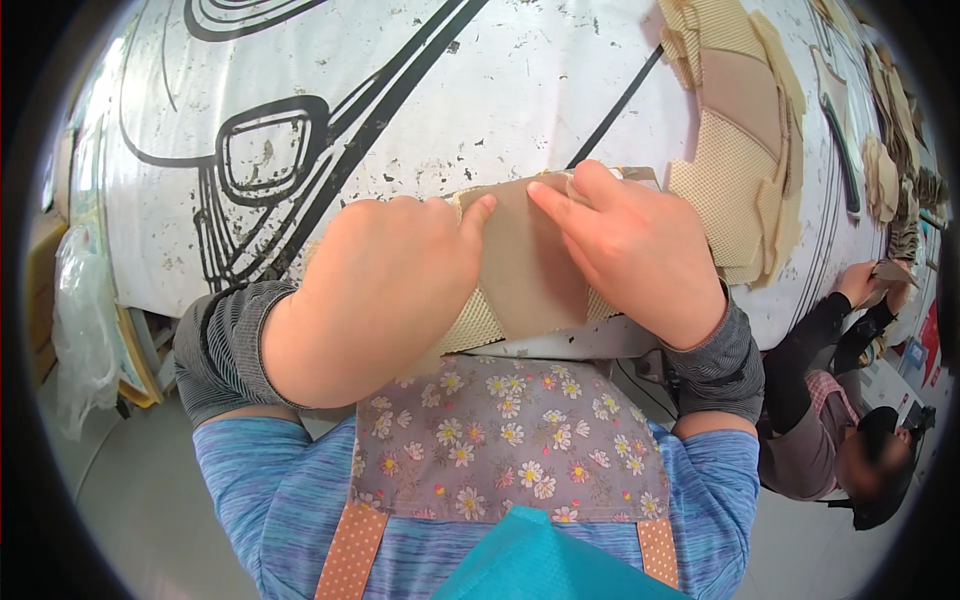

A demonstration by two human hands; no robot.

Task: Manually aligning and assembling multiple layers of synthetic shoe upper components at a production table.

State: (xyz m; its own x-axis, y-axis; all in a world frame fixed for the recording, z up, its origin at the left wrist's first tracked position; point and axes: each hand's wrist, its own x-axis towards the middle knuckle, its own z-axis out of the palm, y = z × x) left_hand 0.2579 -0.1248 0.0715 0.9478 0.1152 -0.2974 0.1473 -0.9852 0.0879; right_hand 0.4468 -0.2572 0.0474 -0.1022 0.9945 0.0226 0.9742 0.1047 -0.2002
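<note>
A tan fabric panel point(535, 260) lies across the near edge of the table in front of me, with smooth brown material in its middle and cream mesh point(472, 325) at its sides. My left hand point(395, 270) is closed on its far left part, thumb laid on top near the upper edge and the other fingers curled. On the far right part, my right hand point(640, 240) pinches the upper edge, its fingers pressed together on the cloth. Parts of both hands' fingertips are hidden by the cloth or the hands themselves.
Stacked mesh and brown panels point(745, 130) lie to the right on the white printed table cover point(420, 120). Farther right are a dark strip-like tool point(842, 150) and more fabric pieces point(880, 180). A co-worker point(815, 420) sits at right; a clear plastic bag point(85, 320) hangs at left.
</note>
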